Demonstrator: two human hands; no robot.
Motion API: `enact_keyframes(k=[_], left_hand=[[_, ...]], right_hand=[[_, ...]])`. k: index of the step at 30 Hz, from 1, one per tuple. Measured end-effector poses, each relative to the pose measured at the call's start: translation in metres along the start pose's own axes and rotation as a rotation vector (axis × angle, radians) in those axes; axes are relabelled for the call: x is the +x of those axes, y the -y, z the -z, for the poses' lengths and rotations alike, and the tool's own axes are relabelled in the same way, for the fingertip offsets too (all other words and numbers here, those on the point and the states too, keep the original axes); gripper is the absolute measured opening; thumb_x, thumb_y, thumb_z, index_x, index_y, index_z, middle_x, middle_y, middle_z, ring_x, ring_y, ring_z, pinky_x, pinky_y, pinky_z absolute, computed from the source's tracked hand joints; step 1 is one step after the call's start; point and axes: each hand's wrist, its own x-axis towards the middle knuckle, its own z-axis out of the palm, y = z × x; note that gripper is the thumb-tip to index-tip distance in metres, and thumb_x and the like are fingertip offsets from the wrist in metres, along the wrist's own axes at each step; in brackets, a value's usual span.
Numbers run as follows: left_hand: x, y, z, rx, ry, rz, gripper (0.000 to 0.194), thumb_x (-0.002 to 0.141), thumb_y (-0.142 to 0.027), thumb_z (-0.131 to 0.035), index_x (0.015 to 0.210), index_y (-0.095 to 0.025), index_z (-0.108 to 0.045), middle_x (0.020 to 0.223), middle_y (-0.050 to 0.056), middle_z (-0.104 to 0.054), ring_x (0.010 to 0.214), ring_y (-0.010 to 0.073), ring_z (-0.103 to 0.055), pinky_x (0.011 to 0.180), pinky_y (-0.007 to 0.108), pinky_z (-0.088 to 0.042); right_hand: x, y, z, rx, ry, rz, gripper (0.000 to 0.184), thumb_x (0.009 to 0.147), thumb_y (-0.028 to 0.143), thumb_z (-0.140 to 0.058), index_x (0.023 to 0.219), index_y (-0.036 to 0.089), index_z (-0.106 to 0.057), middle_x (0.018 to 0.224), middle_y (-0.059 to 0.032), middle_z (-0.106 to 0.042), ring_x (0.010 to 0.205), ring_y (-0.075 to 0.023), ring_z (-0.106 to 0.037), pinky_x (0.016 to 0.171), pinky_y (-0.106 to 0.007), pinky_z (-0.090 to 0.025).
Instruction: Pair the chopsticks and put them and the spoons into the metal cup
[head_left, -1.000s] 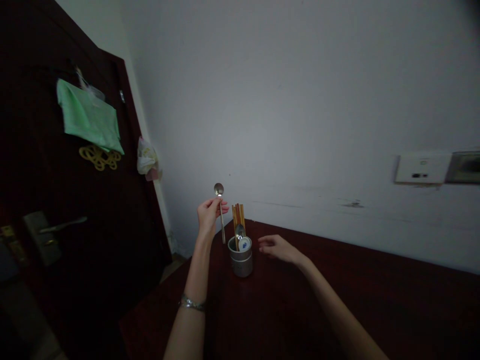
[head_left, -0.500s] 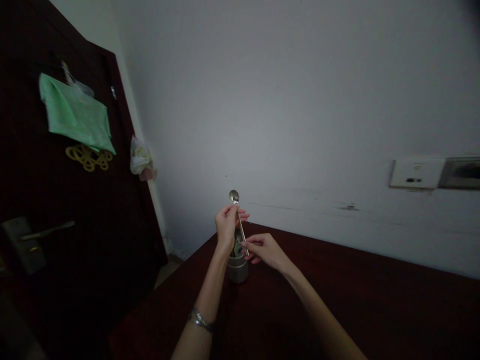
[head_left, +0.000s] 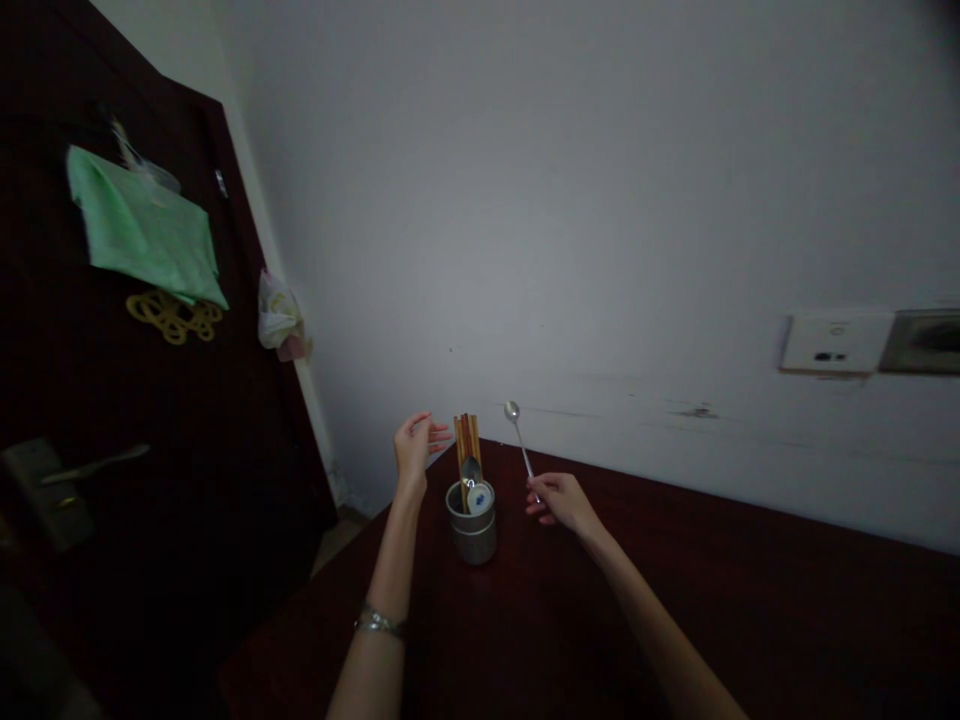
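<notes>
My right hand [head_left: 556, 500] pinches the handle end of a long-handled metal spoon [head_left: 523, 445], its bowl pointing up and to the left. Left of it, a grey cylindrical utensil holder [head_left: 475, 538] stands upright on the dark table. In the holder are several wooden chopsticks [head_left: 466, 436], another metal spoon [head_left: 471, 470] and a white ceramic spoon [head_left: 481, 498] with a blue mark. My left hand [head_left: 417, 447] is raised just left of the chopsticks, apart from them, fingers loosely spread and holding nothing. A silver bracelet [head_left: 379, 622] circles the left wrist.
The dark red table [head_left: 675, 570] meets a pale wall [head_left: 600, 220] behind. On the left is a dark door [head_left: 225, 420] with a lever handle [head_left: 94, 465] and a green cloth [head_left: 146, 230]. A plastic bag [head_left: 279, 315] hangs by its frame. A wall socket [head_left: 836, 343] is at right.
The left hand has let go of the spoon and moved left. My right hand has carried the spoon rightward, away from the holder, so the chopsticks now show.
</notes>
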Motion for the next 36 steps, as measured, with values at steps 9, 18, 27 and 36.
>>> enact_keyframes(k=[9, 18, 27, 36], left_hand=[[0.012, 0.016, 0.024, 0.459, 0.335, -0.002, 0.021, 0.064, -0.031, -0.059, 0.07, -0.011, -0.059, 0.056, 0.0, -0.058, 0.034, 0.0045, -0.042, 0.032, 0.016, -0.029], [0.004, 0.016, 0.017, 0.591, 0.544, -0.015, 0.03, 0.066, -0.035, -0.062, 0.083, -0.01, -0.063, 0.045, -0.004, -0.049, 0.035, 0.005, -0.038, 0.033, 0.016, -0.026], [-0.001, 0.011, 0.012, 0.622, 0.574, 0.029, 0.021, 0.066, -0.021, -0.062, 0.082, -0.008, -0.063, 0.044, -0.005, -0.049, 0.036, 0.0046, -0.04, 0.038, 0.017, -0.031], [-0.005, 0.007, 0.01, 0.661, 0.597, 0.042, 0.015, 0.067, -0.018, -0.061, 0.078, -0.009, -0.064, 0.041, -0.006, -0.048, 0.035, 0.0047, -0.04, 0.038, 0.017, -0.032]], right_hand=[[0.016, -0.053, -0.007, -0.247, -0.035, -0.198, 0.02, 0.083, 0.025, -0.043, 0.068, 0.013, -0.05, 0.05, 0.0029, -0.052, 0.036, -0.0061, -0.053, 0.032, -0.012, -0.034], [0.015, -0.064, -0.013, -0.297, 0.025, -0.267, 0.02, 0.083, 0.021, -0.043, 0.067, 0.013, -0.051, 0.043, 0.0037, -0.05, 0.031, -0.0058, -0.048, 0.03, -0.013, -0.031], [0.015, -0.065, -0.013, -0.332, 0.038, -0.281, 0.02, 0.084, 0.019, -0.039, 0.069, 0.013, -0.05, 0.046, 0.0036, -0.05, 0.035, -0.0065, -0.051, 0.032, -0.013, -0.034], [0.014, -0.064, -0.013, -0.454, 0.005, -0.21, 0.018, 0.08, 0.021, -0.045, 0.065, 0.014, -0.051, 0.049, -0.0009, -0.056, 0.04, -0.0098, -0.055, 0.037, -0.017, -0.04]])
